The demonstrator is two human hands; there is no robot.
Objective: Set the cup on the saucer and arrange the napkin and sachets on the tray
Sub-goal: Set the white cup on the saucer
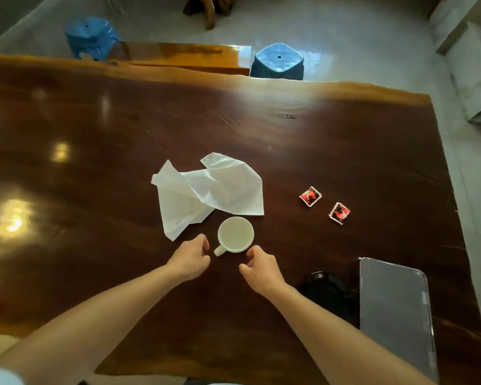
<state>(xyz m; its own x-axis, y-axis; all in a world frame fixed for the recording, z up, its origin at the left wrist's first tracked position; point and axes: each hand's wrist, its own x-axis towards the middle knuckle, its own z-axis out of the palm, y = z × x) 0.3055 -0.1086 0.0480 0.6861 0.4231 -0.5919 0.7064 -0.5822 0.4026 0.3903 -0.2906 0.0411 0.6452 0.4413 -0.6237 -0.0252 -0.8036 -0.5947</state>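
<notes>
Closing in from both sides, the left hand (190, 259) and right hand (261, 269) flank the cup (236, 234), which stands upright on the table (95, 134), handle pointing back toward the person and slightly left. Neither hand has hold of anything. The left one's fingers are loosely curled with the thumb near the handle, just short of it as far as I can tell; the right one's fingers are half open, thumb and forefinger tip right beside the cup's near rim, contact too close to call. That looks like a two-sided approach, one hand for the handle and one to steady the body, sensible if there is liquid inside, though the pale interior does not show whether it is full.

Just beyond the cup lies the napkin (208, 193), rumpled and half unfolded, its near corner just beside the cup. Over to the right, well apart from the cup, two red sachets (310, 196) (339, 213) sit near each other on bare wood. At the near right edge lies the grey tray (395, 315), with a dark round shape touching its left side that I take to be the saucer (328, 293), hard to make out against the dark table.

By my reading nothing is arranged yet: cup off the saucer, napkin and sachets off the tray. The cup's trip to the right comes first.
</notes>
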